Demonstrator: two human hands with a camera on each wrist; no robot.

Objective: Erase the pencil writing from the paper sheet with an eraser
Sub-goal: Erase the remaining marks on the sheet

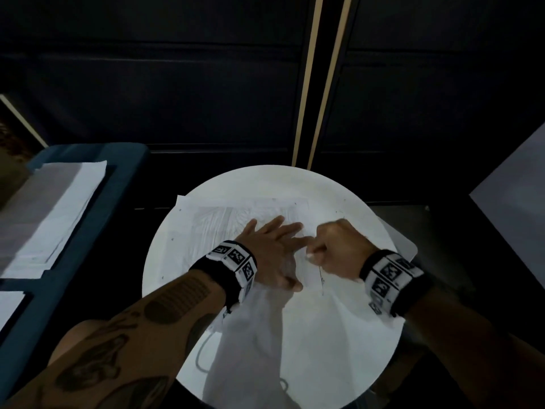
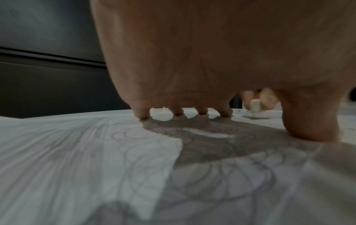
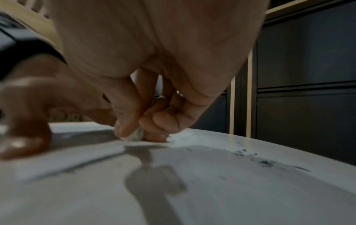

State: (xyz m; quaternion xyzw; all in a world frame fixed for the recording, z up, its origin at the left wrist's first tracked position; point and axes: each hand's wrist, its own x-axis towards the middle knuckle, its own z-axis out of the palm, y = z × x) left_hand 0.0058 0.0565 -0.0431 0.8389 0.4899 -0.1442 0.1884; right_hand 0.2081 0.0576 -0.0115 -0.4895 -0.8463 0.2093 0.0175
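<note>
A white paper sheet (image 1: 218,228) lies on the round white table (image 1: 354,335), with faint pencil loops showing on the paper (image 2: 221,172) in the left wrist view. My left hand (image 1: 271,243) lies flat on the sheet, fingers straight and spread, pressing it down. Just to its right, my right hand (image 1: 339,249) is curled and pinches a small white eraser (image 3: 137,135) between thumb and fingers, its tip against the paper. The eraser (image 2: 255,105) also appears blurred beyond my left thumb.
Dark eraser crumbs (image 3: 265,162) lie scattered on the table to the right. A stack of white papers (image 1: 50,214) rests on a blue seat at the left. Dark wall panels with gold strips (image 1: 306,84) stand behind the table.
</note>
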